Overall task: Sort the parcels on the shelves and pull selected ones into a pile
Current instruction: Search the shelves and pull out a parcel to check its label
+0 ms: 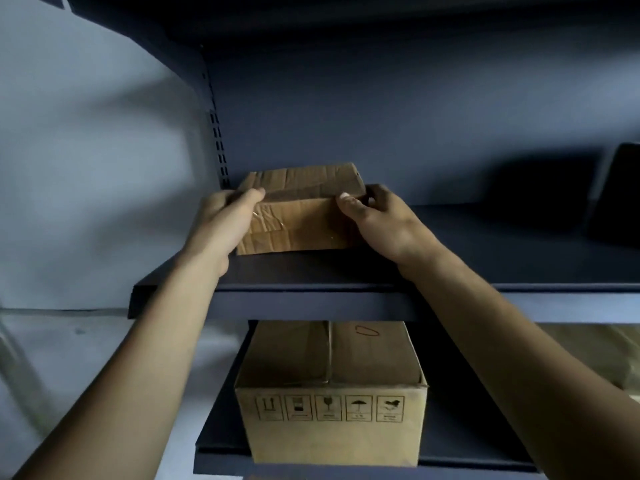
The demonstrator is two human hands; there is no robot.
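Your left hand (227, 223) and right hand (381, 223) grip opposite ends of the taped cardboard parcel (304, 216), thumbs curled over its top edge. It sits between them on the upper shelf (311, 292), centre frame.

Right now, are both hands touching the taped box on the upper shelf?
Touching. Head view shows the left hand and right hand gripping the taped box at opposite ends.
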